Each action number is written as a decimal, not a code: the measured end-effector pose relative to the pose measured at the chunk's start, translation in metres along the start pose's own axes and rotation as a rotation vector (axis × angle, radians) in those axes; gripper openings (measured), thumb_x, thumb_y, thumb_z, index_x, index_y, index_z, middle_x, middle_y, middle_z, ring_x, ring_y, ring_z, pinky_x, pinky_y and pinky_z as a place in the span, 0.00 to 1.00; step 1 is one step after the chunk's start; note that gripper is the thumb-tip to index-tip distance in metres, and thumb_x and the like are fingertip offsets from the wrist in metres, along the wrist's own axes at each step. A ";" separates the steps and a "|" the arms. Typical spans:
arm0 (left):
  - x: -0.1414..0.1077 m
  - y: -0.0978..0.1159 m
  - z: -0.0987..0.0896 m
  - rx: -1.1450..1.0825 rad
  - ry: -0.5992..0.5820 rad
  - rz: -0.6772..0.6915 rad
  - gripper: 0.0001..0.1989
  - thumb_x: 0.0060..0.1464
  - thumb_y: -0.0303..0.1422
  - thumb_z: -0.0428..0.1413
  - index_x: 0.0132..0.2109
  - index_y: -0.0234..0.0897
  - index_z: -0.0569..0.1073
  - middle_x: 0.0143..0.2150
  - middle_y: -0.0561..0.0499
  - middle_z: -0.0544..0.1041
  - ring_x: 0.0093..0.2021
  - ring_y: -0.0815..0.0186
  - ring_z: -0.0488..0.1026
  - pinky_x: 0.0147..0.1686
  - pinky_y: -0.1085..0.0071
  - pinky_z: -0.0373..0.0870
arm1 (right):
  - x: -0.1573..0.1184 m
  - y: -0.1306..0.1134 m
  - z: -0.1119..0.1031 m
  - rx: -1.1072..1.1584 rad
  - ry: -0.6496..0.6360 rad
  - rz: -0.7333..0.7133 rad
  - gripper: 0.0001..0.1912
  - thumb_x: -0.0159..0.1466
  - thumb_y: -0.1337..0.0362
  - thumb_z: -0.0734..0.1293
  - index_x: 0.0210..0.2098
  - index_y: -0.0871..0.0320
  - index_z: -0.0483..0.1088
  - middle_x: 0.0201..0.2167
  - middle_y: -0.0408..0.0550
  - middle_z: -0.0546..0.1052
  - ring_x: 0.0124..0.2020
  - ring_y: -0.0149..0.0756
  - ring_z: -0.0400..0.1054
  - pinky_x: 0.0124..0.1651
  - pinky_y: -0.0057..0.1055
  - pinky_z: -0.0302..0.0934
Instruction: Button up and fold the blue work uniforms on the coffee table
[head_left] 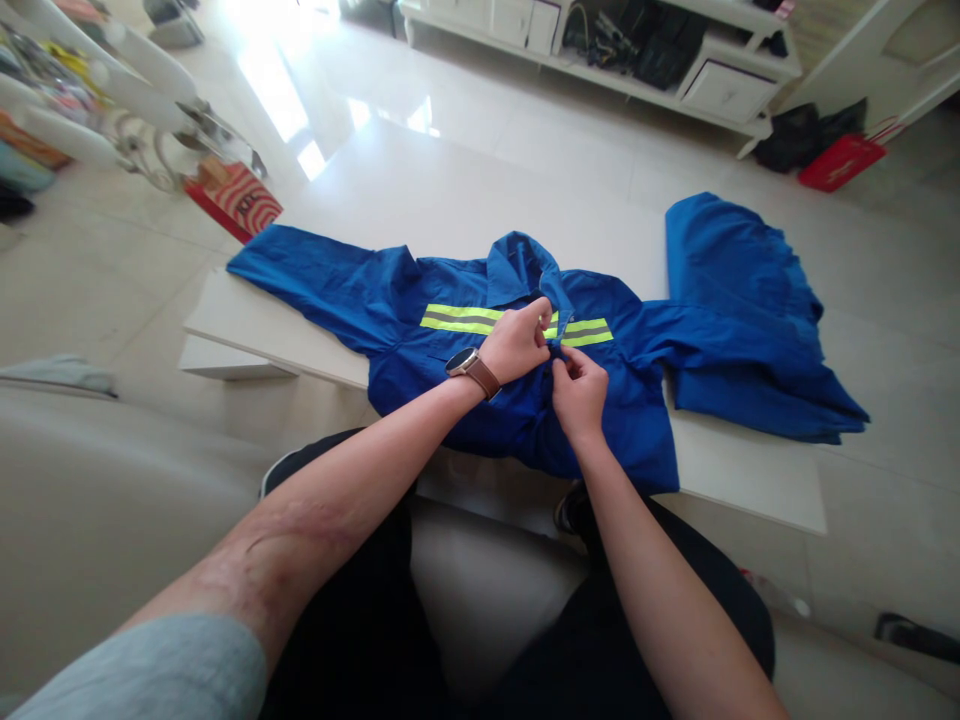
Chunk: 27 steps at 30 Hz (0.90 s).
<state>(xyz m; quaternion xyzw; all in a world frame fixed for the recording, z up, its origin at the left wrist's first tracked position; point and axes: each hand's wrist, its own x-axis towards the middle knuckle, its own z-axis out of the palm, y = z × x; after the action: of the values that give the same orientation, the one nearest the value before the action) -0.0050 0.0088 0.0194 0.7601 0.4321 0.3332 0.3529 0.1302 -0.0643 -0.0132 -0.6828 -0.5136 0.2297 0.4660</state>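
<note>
A blue work jacket (480,390) with a yellow-green and grey reflective stripe across the chest lies spread on a low white table, collar away from me. My left hand (517,343), with a watch on its wrist, pinches the front placket just below the collar. Close beside it, my right hand (580,390) grips the placket edge a little nearer to me. The fingers of both hands are closed on the cloth, and whatever small fastener lies between them is hidden. One jacket sleeve stretches left; the other reaches right over a folded blue garment (739,260).
The white table (600,205) shows bare surface beyond the jacket. A red striped paper bag (238,200) stands past its left end. At the back are a white TV cabinet (517,22) and a red bag (844,162). The sofa (97,480) is beneath me.
</note>
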 end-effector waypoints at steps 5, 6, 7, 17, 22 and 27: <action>0.000 0.002 -0.003 0.034 -0.054 0.000 0.15 0.43 0.21 0.56 0.40 0.39 0.72 0.27 0.55 0.76 0.31 0.65 0.75 0.33 0.73 0.66 | 0.000 0.001 0.002 0.039 -0.013 0.013 0.18 0.62 0.60 0.65 0.44 0.63 0.80 0.22 0.42 0.74 0.25 0.34 0.65 0.34 0.32 0.61; 0.000 0.003 -0.004 0.041 -0.060 -0.002 0.15 0.43 0.21 0.56 0.40 0.39 0.72 0.27 0.55 0.76 0.31 0.65 0.75 0.34 0.73 0.66 | -0.001 0.001 0.002 0.046 -0.014 0.013 0.18 0.62 0.60 0.65 0.44 0.63 0.80 0.22 0.42 0.73 0.25 0.34 0.65 0.34 0.32 0.61; -0.001 0.003 -0.004 0.047 -0.062 -0.003 0.14 0.43 0.21 0.56 0.39 0.39 0.72 0.27 0.54 0.76 0.31 0.64 0.75 0.34 0.73 0.67 | -0.001 0.001 0.002 0.053 -0.015 0.015 0.18 0.62 0.60 0.65 0.45 0.63 0.80 0.22 0.42 0.73 0.25 0.35 0.65 0.34 0.32 0.61; -0.001 0.000 -0.001 -0.004 -0.032 -0.028 0.14 0.42 0.21 0.57 0.39 0.38 0.72 0.27 0.54 0.76 0.31 0.65 0.75 0.34 0.73 0.67 | 0.002 0.001 0.000 0.013 -0.050 0.010 0.18 0.62 0.58 0.67 0.45 0.62 0.78 0.23 0.42 0.73 0.26 0.35 0.65 0.34 0.32 0.61; -0.001 0.001 0.001 -0.058 -0.026 -0.045 0.14 0.44 0.21 0.57 0.40 0.38 0.72 0.27 0.55 0.77 0.30 0.67 0.76 0.32 0.75 0.66 | 0.003 -0.001 0.000 0.002 -0.012 -0.034 0.16 0.64 0.56 0.67 0.42 0.61 0.77 0.32 0.50 0.79 0.31 0.38 0.70 0.38 0.34 0.65; -0.001 0.001 0.002 -0.068 -0.005 -0.087 0.14 0.46 0.21 0.56 0.41 0.38 0.73 0.29 0.55 0.78 0.32 0.67 0.77 0.34 0.75 0.68 | 0.005 0.000 0.000 -0.017 0.011 -0.128 0.16 0.68 0.56 0.62 0.40 0.58 0.78 0.40 0.55 0.80 0.43 0.43 0.73 0.50 0.38 0.68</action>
<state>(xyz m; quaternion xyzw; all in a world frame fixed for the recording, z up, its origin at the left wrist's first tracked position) -0.0036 0.0073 0.0193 0.7290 0.4524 0.3300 0.3937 0.1320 -0.0600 -0.0124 -0.6537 -0.5555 0.1914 0.4768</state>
